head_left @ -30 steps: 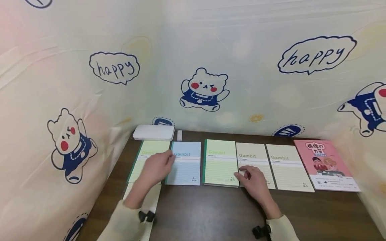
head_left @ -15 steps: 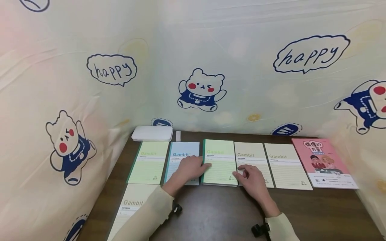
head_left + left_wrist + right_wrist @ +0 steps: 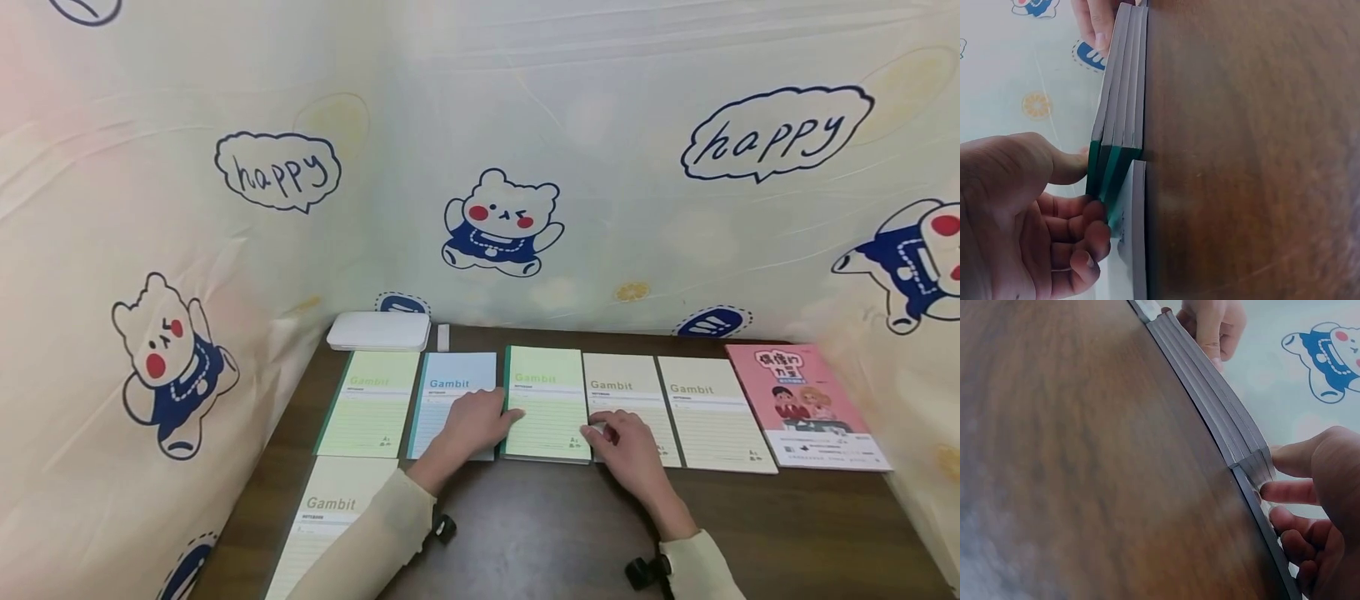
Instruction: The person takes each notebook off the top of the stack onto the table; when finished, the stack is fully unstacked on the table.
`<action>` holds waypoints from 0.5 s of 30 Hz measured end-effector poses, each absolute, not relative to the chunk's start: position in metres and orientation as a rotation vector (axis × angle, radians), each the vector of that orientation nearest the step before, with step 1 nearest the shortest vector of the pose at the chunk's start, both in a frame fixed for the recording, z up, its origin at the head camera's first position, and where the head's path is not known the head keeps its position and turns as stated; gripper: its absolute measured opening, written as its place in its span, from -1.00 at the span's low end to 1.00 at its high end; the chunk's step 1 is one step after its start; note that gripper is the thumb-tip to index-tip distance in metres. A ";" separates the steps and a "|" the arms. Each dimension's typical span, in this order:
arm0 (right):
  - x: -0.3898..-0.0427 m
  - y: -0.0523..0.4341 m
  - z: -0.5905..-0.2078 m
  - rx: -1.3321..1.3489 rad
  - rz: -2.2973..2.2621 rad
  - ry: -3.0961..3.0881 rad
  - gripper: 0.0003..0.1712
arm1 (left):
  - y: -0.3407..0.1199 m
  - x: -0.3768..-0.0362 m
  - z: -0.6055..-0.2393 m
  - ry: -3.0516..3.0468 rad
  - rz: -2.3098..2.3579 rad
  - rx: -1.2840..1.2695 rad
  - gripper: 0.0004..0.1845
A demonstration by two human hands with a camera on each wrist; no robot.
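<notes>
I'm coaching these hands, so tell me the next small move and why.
Probably have the left hand and right hand firm up evenly on the stack: they meet it at opposite edges, and it is several notebooks thick, so it could fan out.

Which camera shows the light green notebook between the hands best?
The head view: the green-spined, light green rectangular paper notebook lies face up, lettering visible. Left wrist view shows its stack edge-on, with spines; right wrist view, page edges.

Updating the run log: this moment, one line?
notebook stack: green Gambit notebook on top | left hand: touching spine side | right hand: touching opposite side
</notes>
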State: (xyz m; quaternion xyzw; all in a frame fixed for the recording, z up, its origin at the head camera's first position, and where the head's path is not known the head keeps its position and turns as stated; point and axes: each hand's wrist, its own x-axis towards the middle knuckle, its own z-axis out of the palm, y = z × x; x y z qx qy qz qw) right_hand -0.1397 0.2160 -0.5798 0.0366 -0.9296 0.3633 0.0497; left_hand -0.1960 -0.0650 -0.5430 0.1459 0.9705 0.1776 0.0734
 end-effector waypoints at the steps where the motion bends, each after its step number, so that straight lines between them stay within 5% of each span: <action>1: -0.139 0.216 -0.580 0.112 1.111 -2.833 -0.68 | -0.066 -0.195 -0.544 2.912 0.546 0.434 -0.59; 15: -0.140 0.218 -0.579 0.166 1.111 -2.803 -0.75 | -0.078 -0.194 -0.543 2.819 0.844 0.256 -0.61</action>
